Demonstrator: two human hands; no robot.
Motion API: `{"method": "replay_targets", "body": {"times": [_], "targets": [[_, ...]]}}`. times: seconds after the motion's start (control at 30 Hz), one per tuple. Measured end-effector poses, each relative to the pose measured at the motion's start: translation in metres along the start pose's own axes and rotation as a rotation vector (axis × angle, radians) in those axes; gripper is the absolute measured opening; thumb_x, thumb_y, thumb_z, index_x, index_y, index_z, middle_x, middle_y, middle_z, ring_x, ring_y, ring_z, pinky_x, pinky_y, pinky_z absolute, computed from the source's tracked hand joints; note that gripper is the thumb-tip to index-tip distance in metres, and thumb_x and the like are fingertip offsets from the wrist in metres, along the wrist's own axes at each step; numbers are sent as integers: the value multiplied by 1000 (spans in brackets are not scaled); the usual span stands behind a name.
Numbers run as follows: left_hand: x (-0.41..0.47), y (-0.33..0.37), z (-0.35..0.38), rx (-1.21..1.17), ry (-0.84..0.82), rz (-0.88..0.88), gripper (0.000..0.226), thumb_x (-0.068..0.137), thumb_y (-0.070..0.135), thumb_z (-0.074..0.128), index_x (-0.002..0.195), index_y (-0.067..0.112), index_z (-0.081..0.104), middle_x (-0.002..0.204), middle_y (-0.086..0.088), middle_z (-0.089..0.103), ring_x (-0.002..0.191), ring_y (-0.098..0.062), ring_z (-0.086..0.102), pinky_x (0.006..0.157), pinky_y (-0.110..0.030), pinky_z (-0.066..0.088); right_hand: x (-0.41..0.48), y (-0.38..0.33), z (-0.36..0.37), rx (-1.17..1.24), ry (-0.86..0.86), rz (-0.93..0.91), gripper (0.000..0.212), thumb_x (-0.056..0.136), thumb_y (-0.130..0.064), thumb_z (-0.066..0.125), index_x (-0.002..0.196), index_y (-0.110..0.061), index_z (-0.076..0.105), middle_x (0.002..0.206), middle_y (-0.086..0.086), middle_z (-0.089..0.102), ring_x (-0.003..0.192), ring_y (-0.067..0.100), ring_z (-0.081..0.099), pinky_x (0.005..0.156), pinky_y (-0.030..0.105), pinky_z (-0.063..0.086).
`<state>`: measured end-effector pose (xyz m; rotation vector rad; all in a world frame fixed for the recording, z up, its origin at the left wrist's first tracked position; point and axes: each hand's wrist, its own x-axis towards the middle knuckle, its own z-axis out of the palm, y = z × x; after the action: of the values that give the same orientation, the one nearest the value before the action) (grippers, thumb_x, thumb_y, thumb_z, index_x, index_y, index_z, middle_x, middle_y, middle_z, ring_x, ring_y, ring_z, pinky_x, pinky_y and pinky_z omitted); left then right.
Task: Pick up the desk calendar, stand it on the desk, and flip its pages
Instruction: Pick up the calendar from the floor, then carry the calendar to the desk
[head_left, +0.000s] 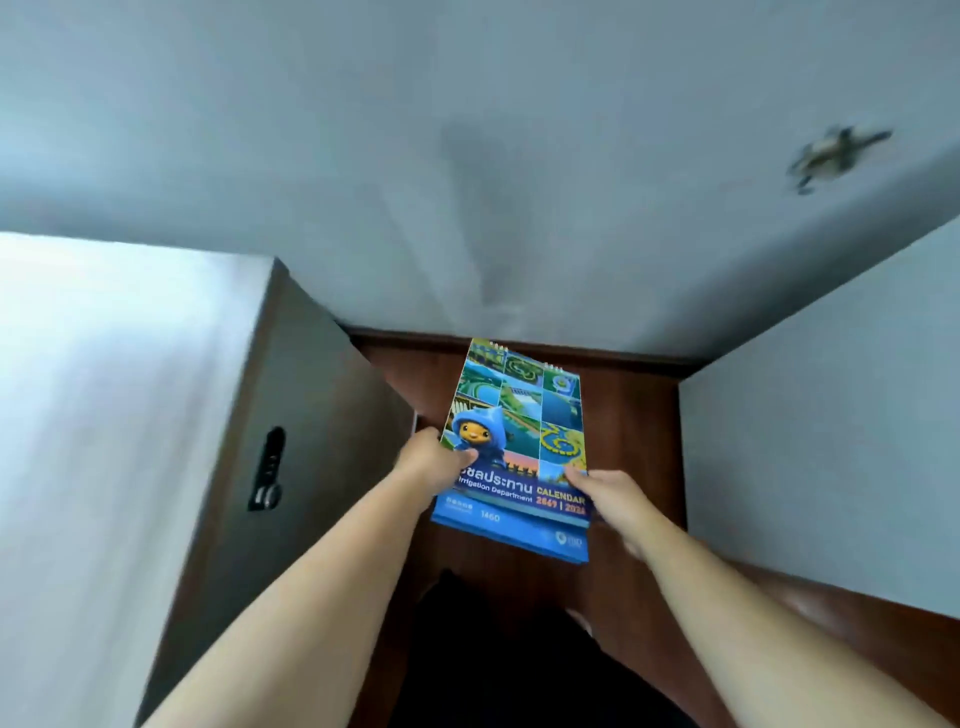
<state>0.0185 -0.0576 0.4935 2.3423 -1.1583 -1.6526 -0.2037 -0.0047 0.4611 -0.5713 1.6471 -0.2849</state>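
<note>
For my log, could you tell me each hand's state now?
Left hand: closed on the blue illustrated desk calendar.
Right hand: closed on its other edge.

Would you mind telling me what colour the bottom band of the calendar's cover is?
Blue, with white and orange lettering, on the desk calendar; the head view shows it.

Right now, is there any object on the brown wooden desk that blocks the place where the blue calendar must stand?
Nothing visible does. Both hands, left and right, hold the blue picture-covered desk calendar above the brown wooden desk, whose visible surface is bare. The part beneath the calendar is hidden.
</note>
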Motion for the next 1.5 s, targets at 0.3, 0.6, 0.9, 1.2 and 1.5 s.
{"method": "replay_targets", "body": {"times": [0.3, 0.6, 0.9, 1.2, 1.5], "targets": [[-195, 49, -123, -490, 382, 261, 24, 81, 18, 70, 97, 8, 56, 91, -9, 63, 62, -12, 58, 50, -18, 49, -159, -207, -4, -279, -105, -564, 26, 86, -33, 61, 82, -8, 68, 70, 3, 66, 60, 12, 59, 57, 22, 46], [-373, -88, -237, -889, 820, 469, 20, 83, 5, 65, 90, 15, 50, 90, -15, 68, 69, -18, 65, 53, -26, 54, -347, -275, 160, -386, -521, -1112, 10, 80, -19, 70, 76, -11, 66, 101, 7, 56, 94, 27, 56, 80, 38, 46], [-460, -291, -276, -687, 1391, 84, 41, 75, 16, 70, 113, 20, 56, 109, -9, 69, 98, -31, 63, 86, -44, 52, -468, -208, 369, -555, -809, -1200, 14, 78, 0, 68, 91, 4, 69, 86, 15, 67, 76, 26, 60, 76, 36, 54], [-460, -435, -308, -544, 1485, -100, 27, 84, 36, 55, 108, 26, 59, 103, -3, 72, 89, -25, 65, 70, -28, 42, -458, -114, 510, -736, -693, -1297, 11, 75, -1, 69, 83, 3, 73, 74, 12, 64, 60, 18, 51, 55, 27, 36], [-419, -440, -328, -925, 1360, 141, 76, 78, 15, 68, 141, 31, 28, 123, -2, 61, 101, -18, 59, 80, -29, 50, -405, -103, 551, -1089, -543, -1452, 16, 78, -24, 67, 79, -10, 75, 83, 9, 75, 80, 27, 67, 66, 33, 52]]}}
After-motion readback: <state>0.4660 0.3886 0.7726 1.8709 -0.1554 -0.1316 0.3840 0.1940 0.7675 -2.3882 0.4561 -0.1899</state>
